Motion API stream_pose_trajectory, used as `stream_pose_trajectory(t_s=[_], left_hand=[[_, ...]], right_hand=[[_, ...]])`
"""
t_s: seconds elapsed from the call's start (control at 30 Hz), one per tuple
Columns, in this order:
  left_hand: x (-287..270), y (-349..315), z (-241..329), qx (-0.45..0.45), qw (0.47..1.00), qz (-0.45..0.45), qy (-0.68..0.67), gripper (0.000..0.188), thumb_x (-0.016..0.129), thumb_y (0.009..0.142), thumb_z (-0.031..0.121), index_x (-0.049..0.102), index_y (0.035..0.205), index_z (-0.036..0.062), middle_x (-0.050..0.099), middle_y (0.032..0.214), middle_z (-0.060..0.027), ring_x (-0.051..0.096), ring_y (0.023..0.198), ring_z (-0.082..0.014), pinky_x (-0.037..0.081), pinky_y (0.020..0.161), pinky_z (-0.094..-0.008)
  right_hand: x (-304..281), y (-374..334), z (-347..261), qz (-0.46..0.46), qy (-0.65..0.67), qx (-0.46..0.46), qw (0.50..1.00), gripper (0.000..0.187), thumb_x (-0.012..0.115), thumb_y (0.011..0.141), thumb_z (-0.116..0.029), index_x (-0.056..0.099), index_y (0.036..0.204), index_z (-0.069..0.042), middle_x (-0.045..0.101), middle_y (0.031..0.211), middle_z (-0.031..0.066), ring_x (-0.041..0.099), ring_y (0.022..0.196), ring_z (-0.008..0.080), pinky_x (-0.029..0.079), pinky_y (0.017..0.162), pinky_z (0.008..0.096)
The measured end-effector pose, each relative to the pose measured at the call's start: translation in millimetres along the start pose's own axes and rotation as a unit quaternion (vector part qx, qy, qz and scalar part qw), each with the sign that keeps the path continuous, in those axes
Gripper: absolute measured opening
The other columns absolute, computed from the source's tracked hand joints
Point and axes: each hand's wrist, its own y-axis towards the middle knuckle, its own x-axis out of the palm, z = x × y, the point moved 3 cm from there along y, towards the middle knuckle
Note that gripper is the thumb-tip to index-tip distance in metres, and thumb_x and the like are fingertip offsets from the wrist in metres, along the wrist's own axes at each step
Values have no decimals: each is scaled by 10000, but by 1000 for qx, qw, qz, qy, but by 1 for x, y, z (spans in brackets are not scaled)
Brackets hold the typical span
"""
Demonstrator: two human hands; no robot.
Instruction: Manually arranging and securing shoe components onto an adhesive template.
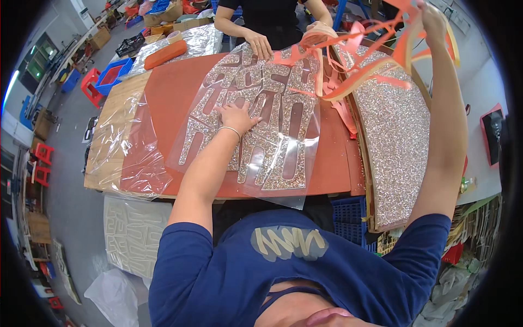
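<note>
My left hand (pixel 238 117) lies flat, fingers spread, on a clear plastic sheet (pixel 298 199) that carries several glittery cut-out pieces (pixel 256 155) with long openings. Raised high at the far right, my right hand (pixel 433 24) is closed on a tangle of coral cut-out strips (pixel 404 52) with pale edges. These strips hang in the air toward the sheet, and some of them reach its far right part. Across the table, a co-worker's hand (pixel 258 44) rests on the far edge of the sheet; the co-worker's other hand (pixel 318 34) is beside the strips.
The sheet lies on a red-brown table mat (pixel 169 90). Crumpled clear film (pixel 136 147) covers the table's left end. A glittery panel (pixel 395 136) stretches along the right. An orange roll-shaped object (pixel 165 55) sits at the back left. Below the table edge is a blue crate (pixel 348 218).
</note>
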Motion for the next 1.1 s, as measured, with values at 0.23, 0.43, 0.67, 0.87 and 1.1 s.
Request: stream_pose_trajectory(t_s=[0.23,0.43,0.67,0.87,1.1], left_hand=[[8,14,9,67,994,72,42,764,424,855,656,296,1441,182,534,1237,-223,571,1098,-369,425,855,-600],[-5,8,-1,85,995,-4,45,689,392,882,641,162,1472,368,585,1163,-216,624,989,-382,448,816,-600],[-9,28,18,65,983,-94,141,615,404,888,619,233,1445,424,602,1195,-159,631,944,-431,426,838,-622],[-22,13,13,77,991,-95,53,650,449,870,558,243,1456,369,560,1276,-154,583,1073,-419,286,950,-703],[-14,19,13,44,992,-117,-13,669,486,853,525,249,1458,364,427,1409,-171,418,1267,-433,200,943,-767]], right_hand=[[64,94,-53,156,-428,-421,784,154,561,703,-119,699,761,-87,665,814,103,625,738,267,481,680,364],[73,39,-127,139,-217,-346,902,175,551,706,-157,690,739,-56,659,748,133,629,738,286,482,706,393],[52,6,-148,132,-178,-268,938,177,542,716,-156,687,728,-56,659,755,140,627,734,287,478,699,392],[24,-5,-143,131,-153,-199,959,181,534,725,-155,685,719,-55,659,761,146,626,731,287,474,693,391],[37,3,-126,104,-183,-266,941,195,515,777,-168,667,731,-55,639,772,153,614,791,288,468,714,373]])
